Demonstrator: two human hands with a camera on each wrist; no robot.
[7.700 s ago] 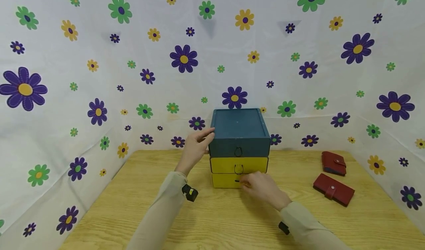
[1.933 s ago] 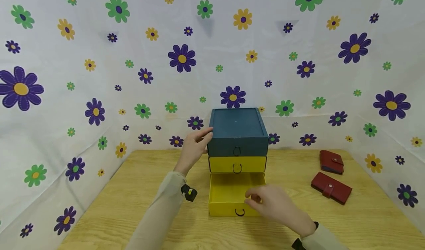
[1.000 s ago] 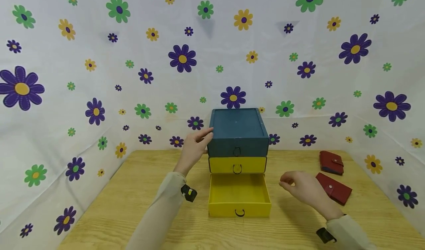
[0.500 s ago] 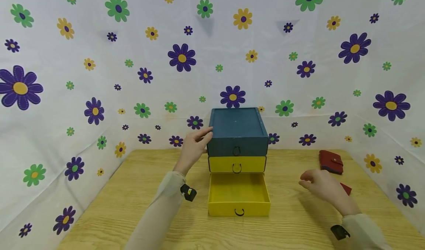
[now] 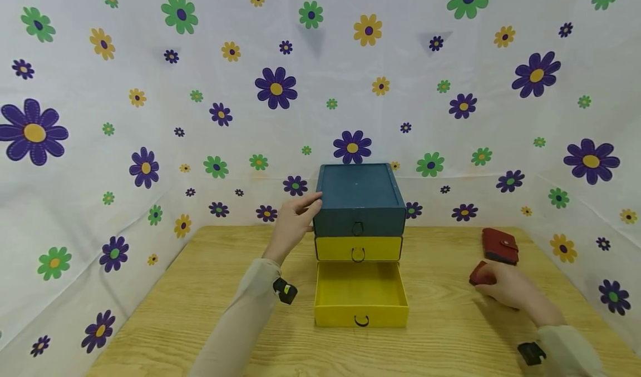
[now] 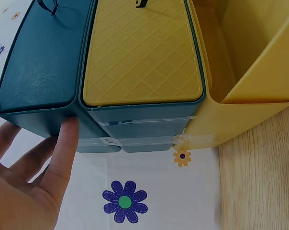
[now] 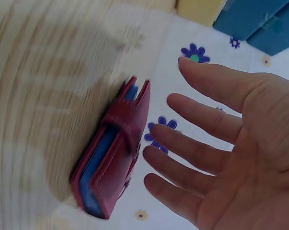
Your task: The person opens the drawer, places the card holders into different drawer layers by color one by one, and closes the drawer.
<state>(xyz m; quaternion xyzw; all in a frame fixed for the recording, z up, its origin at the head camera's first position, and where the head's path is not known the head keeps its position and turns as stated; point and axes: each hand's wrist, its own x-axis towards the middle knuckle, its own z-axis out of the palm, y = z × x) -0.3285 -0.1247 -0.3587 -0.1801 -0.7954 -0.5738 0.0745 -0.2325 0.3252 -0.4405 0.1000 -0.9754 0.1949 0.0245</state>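
My left hand [image 5: 290, 224] rests its fingers against the left side of the blue top drawer unit [image 5: 360, 185]. In the left wrist view, its extended fingers [image 6: 63, 158] touch the blue casing. My right hand [image 5: 516, 291] reaches over a long red wallet [image 5: 482, 274], covering most of it in the head view. The right wrist view shows spread, slightly bent fingers [image 7: 194, 148] beside a strapped red wallet [image 7: 118, 148] with a blue inside. A smaller red wallet [image 5: 501, 244] lies just behind that hand. The bottom yellow drawer [image 5: 360, 316] is pulled out and holds nothing.
Under the blue unit, the middle yellow drawer [image 5: 358, 249] is closed, with a black loop handle. Everything stands on a light wooden table [image 5: 225, 310]. White flowered cloth [image 5: 225, 77] surrounds it at the back and sides.
The bottom yellow drawer has been pulled out and its handle released. My right hand has moved right, from the drawer to the long red wallet. The left hand has stayed put.
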